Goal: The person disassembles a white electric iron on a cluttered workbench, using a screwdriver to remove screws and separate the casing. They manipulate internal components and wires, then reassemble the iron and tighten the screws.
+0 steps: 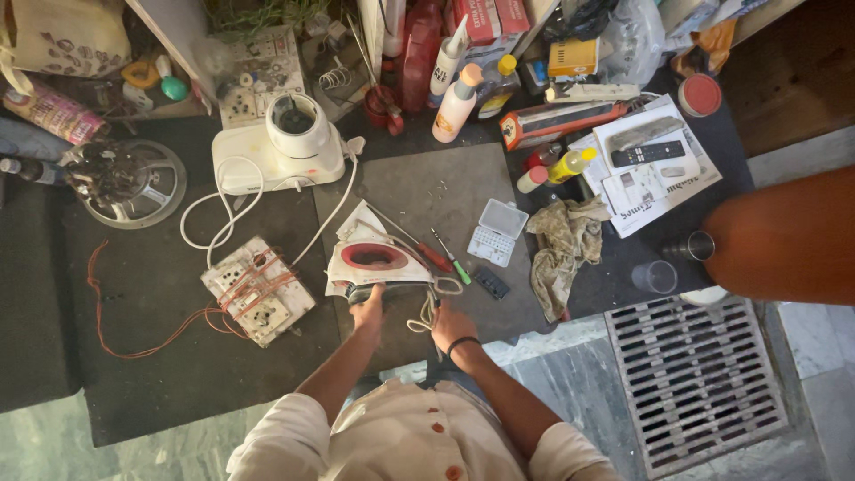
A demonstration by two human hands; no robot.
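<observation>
Left hand (368,310) grips the rear of a red-and-white clothes iron (374,260) on the dark mat (160,294) (fingers wrapped under it), right hand (451,326) fingers closed on its white cord (427,307).

Cluttered dark floor mat (160,294), clothes iron (378,261)
</observation>
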